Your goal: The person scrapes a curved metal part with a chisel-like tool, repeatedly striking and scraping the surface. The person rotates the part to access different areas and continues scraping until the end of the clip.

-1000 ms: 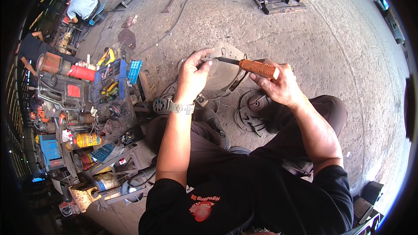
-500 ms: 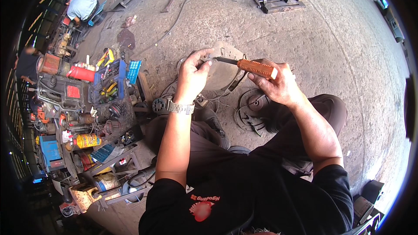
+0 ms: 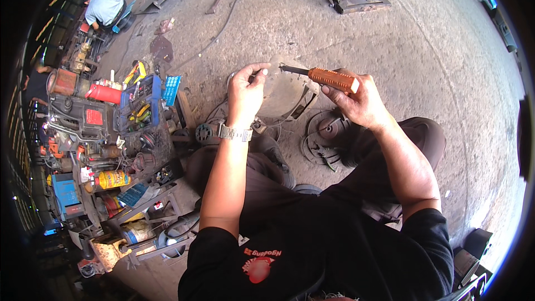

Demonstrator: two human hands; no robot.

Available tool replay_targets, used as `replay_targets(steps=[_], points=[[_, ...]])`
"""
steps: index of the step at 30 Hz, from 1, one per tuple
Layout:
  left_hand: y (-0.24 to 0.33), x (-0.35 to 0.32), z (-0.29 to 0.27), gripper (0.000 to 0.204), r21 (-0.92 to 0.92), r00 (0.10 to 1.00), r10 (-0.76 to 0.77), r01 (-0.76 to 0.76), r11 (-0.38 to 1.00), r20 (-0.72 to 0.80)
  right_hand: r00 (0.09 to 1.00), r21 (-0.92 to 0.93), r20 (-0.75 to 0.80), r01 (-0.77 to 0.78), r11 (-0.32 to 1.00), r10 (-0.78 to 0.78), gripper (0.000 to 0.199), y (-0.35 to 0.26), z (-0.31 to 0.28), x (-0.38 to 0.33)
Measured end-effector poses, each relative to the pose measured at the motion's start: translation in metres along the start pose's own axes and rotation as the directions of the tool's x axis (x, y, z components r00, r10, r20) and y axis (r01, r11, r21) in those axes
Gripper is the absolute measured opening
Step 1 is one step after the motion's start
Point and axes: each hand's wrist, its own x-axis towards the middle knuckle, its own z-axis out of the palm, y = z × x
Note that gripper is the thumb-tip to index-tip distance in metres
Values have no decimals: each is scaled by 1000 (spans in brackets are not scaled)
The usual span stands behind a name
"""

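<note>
The screwdriver [image 3: 333, 79] sits in the right hand [image 3: 359, 97], fingers wrapped round its orange handle, blade pointing left above the far part of the round plate [image 3: 284, 97]. The left hand [image 3: 248, 86], at the plate's left edge, has thumb and forefinger close together near the blade's tip; whether they pinch something small, I cannot tell. The tool looks light and stiff, hardly fragile; the ribbed handle should resist slipping and is the place to grip, rather than the narrow blade. Well left of the plate lies a blue toolbox [image 3: 157, 96].
</note>
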Motion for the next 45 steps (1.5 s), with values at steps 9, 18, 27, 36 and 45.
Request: replay_targets(steps=[9, 18, 27, 36, 45], points=[[-5, -1, 4, 4, -110, 997, -50, 44, 993, -54, 997, 4, 68, -28, 1000, 28, 31, -7, 5, -4], [-4, 2, 6, 8, -31, 997, -42, 40, 999, -63, 996, 42, 79, -37, 998, 33, 22, -7, 5, -2], [18, -11, 2, 19, 163, 998, -43, 34, 986, 49, 953, 359, -156, -191, 914, 260, 38, 34, 20, 4], [29, -36, -4, 15, 159, 967, 87, -128, 979, 238, 953, 474, 99, -297, 829, 286, 46, 63, 58, 26], [19, -29, -18, 28, 291, 968, 80, -150, 945, 239, 941, 668, 144, -320, 672, 305, 44, 61, 68, 26]])
